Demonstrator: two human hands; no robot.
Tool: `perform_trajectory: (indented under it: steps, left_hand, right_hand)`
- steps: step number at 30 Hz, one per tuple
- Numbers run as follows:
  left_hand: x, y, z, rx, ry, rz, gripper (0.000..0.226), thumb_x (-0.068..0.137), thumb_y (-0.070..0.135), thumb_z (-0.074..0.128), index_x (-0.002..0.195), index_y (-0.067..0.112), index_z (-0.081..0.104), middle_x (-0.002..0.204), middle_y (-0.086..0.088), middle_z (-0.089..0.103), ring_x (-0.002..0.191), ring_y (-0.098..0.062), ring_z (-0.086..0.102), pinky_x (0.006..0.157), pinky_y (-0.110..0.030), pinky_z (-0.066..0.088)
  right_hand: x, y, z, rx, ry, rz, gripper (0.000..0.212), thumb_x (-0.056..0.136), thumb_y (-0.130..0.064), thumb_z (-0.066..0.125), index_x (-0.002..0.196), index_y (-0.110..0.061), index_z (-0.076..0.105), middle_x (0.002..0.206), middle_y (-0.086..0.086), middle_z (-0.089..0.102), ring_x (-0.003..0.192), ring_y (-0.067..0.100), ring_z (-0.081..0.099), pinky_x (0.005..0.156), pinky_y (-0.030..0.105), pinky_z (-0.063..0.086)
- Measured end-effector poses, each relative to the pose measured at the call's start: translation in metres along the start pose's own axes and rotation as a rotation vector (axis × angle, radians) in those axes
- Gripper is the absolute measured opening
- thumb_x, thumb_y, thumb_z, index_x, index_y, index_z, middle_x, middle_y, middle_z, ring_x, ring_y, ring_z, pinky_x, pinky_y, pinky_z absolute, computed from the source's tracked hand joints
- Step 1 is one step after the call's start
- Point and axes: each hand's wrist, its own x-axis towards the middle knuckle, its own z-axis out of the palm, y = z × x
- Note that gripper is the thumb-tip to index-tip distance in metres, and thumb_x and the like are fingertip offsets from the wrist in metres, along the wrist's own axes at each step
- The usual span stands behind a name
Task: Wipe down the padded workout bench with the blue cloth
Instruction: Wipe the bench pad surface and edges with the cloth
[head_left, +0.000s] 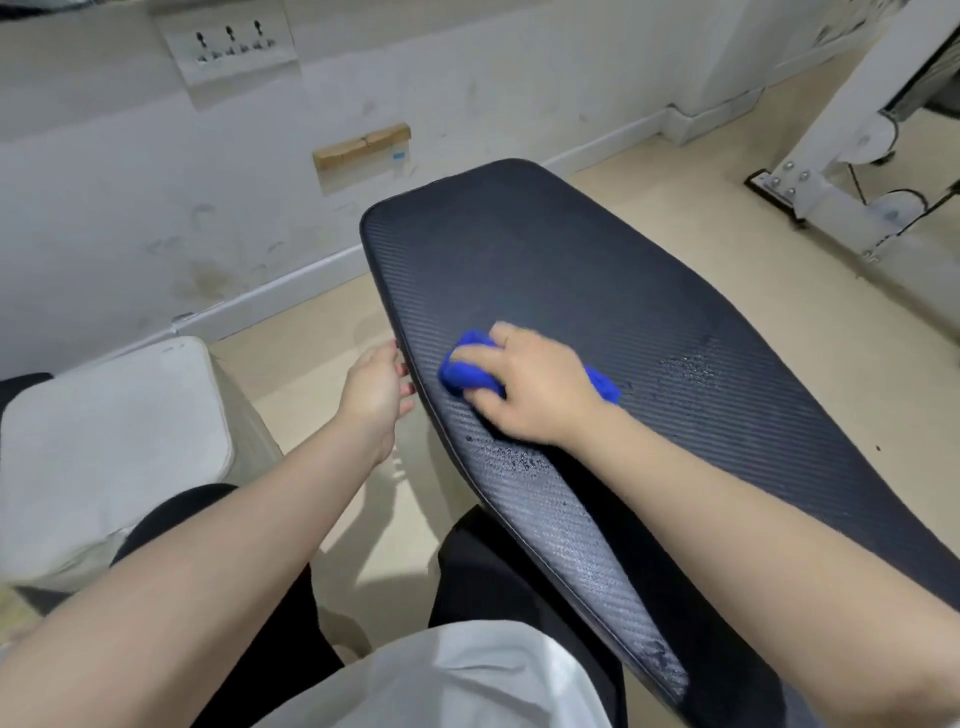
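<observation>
The padded workout bench (545, 270) is black with a woven texture and slants from the lower right up toward the wall. My right hand (530, 384) presses a bunched blue cloth (467, 371) onto the pad near its left edge; bits of cloth stick out on both sides of the hand. My left hand (376, 387) grips the pad's left edge, fingers curled around it. Water droplets (691, 366) bead on the pad right of the cloth and below my right wrist.
A white cushioned seat (114, 441) stands at the left. The scuffed white wall (156, 208) with a socket plate (228, 41) is behind the bench. A white machine frame (831, 156) stands on the beige floor at the far right.
</observation>
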Motion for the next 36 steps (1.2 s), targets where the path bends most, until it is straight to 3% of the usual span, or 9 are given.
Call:
perform_trajectory:
  steps: [4,9,12,16,18,21,26,31,36]
  left_hand:
    - [-0.012,-0.002,0.004,-0.096,-0.026,0.018,0.037,0.099,0.031,0.022,0.082,0.027,0.054,0.082,0.006,0.059,0.069,-0.009,0.053,0.073,-0.025,0.042]
    - [-0.019,-0.007,0.001,-0.099,-0.023,0.024,0.035,0.099,0.035,0.025,0.088,0.028,0.057,0.106,0.006,0.062,0.088,-0.009,0.056,0.105,-0.034,0.037]
    - [-0.021,-0.013,0.002,-0.156,-0.058,-0.021,0.047,0.101,0.044,0.015,0.116,0.026,0.055,0.121,0.006,0.06,0.103,-0.013,0.057,0.09,-0.035,0.047]
    - [-0.025,-0.017,0.013,-0.134,-0.068,-0.001,0.043,0.102,0.036,0.02,0.094,0.024,0.06,0.073,0.015,0.07,0.061,0.0,0.065,0.054,-0.016,0.051]
    - [-0.027,-0.015,0.017,-0.058,-0.014,0.037,0.036,0.1,0.021,0.027,0.104,0.021,0.063,0.078,0.01,0.071,0.051,0.003,0.062,0.047,-0.011,0.047]
    - [-0.023,-0.017,0.02,0.026,0.007,0.116,0.043,0.097,0.007,0.027,0.122,0.018,0.059,0.105,-0.002,0.068,0.068,-0.004,0.059,0.063,-0.018,0.048]
    - [-0.015,-0.021,0.015,0.076,0.028,0.143,0.038,0.099,0.008,0.033,0.119,0.018,0.063,0.11,0.0,0.068,0.09,-0.012,0.061,0.094,-0.031,0.046]
    - [-0.011,-0.018,0.015,0.142,0.097,0.166,0.032,0.097,0.009,0.036,0.105,0.012,0.066,0.106,-0.014,0.07,0.089,-0.023,0.06,0.09,-0.04,0.049]
    - [-0.011,-0.017,0.014,0.206,0.075,0.198,0.032,0.096,0.009,0.038,0.111,0.011,0.066,0.11,-0.011,0.069,0.097,-0.021,0.059,0.097,-0.037,0.046]
  right_hand:
    - [-0.031,-0.015,0.0,0.084,-0.179,-0.366,0.037,0.075,-0.035,0.045,0.106,-0.029,0.064,0.076,0.003,0.05,0.064,0.025,0.052,0.052,0.028,0.037]
    - [0.016,0.014,0.0,0.09,0.004,0.092,0.03,0.085,-0.035,0.048,0.114,-0.038,0.057,0.09,-0.002,0.049,0.09,0.023,0.055,0.061,0.028,0.041]
    - [0.019,0.01,0.002,0.052,0.047,0.14,0.028,0.084,-0.032,0.049,0.111,-0.036,0.058,0.084,-0.005,0.04,0.085,0.024,0.053,0.058,0.026,0.033]
    - [-0.027,-0.001,-0.001,0.121,-0.066,-0.256,0.036,0.075,-0.03,0.055,0.11,-0.031,0.062,0.075,-0.006,0.035,0.067,0.024,0.051,0.053,0.026,0.034]
    - [-0.032,0.009,-0.005,0.145,-0.162,-0.374,0.038,0.073,-0.035,0.049,0.108,-0.031,0.063,0.072,-0.003,0.043,0.064,0.022,0.052,0.051,0.024,0.033]
    - [0.002,0.028,-0.009,0.085,-0.134,-0.241,0.039,0.077,-0.037,0.044,0.113,-0.036,0.06,0.081,-0.001,0.047,0.08,0.025,0.057,0.055,0.026,0.034]
    - [0.03,0.03,-0.003,0.068,-0.013,-0.029,0.034,0.08,-0.031,0.05,0.112,-0.035,0.059,0.082,-0.003,0.04,0.082,0.027,0.054,0.058,0.027,0.031]
    - [-0.025,0.018,-0.004,0.155,-0.177,-0.403,0.04,0.07,-0.035,0.048,0.107,-0.03,0.063,0.073,0.002,0.05,0.063,0.025,0.054,0.052,0.027,0.039]
    - [0.032,0.027,-0.001,0.083,-0.036,-0.067,0.036,0.079,-0.04,0.045,0.113,-0.038,0.059,0.082,-0.006,0.04,0.084,0.025,0.055,0.056,0.027,0.033]
